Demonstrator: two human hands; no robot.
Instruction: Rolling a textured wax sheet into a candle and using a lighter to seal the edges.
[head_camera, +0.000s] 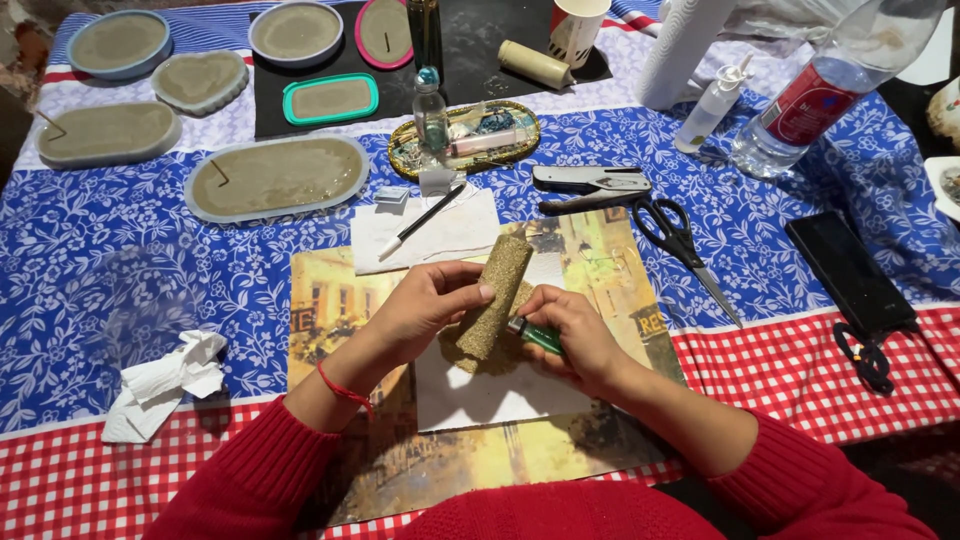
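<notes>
Home craft table: floral tablecloth (150, 250), filled moulds (275, 177), scissors (682, 243).

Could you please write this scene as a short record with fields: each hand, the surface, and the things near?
left hand: holds a glitter-covered gold roll, tilted
right hand: holds a green lighter at the roll's lower part
under the hands: white paper sheet on a picture print
surface: blue floral tablecloth
right of the hands: black scissors, dark phone
left: crumpled tissue, filled grey moulds
</notes>
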